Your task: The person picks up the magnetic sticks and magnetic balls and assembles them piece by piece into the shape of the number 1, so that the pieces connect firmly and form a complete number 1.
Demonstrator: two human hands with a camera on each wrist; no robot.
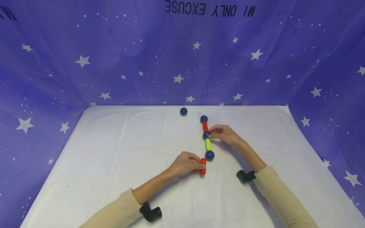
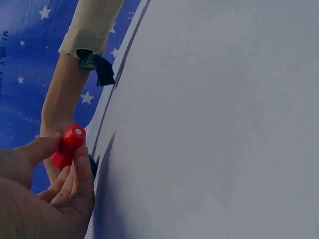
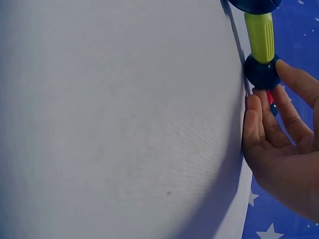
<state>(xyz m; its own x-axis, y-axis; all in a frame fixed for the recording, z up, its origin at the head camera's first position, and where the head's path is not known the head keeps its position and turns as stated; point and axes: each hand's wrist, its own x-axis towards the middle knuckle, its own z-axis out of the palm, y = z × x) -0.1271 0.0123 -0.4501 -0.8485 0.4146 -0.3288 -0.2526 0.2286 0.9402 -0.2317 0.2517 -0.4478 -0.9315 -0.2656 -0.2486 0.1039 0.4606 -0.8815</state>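
In the head view a chain lies on the table: a far blue ball [image 1: 203,119], a red rod [image 1: 205,126], a middle blue ball [image 1: 206,135], a yellow-green rod [image 1: 208,145] and a near blue ball [image 1: 209,155]. My right hand [image 1: 226,136] pinches the middle ball between thumb and fingers, also seen in the right wrist view on that ball [image 3: 262,73]. Between thumb and fingertips my left hand [image 1: 186,164] holds a separate red rod [image 1: 203,169], its upper end close beside the near ball. Whether they touch I cannot tell. A pale round disc shows on the held rod's end [image 2: 78,131].
A loose blue ball [image 1: 183,111] sits near the back edge of the white-covered table [image 1: 148,133]. Purple star-patterned cloth [image 1: 159,63] rises behind and at both sides. Black fittings [image 1: 151,212] stick out from both sleeves.
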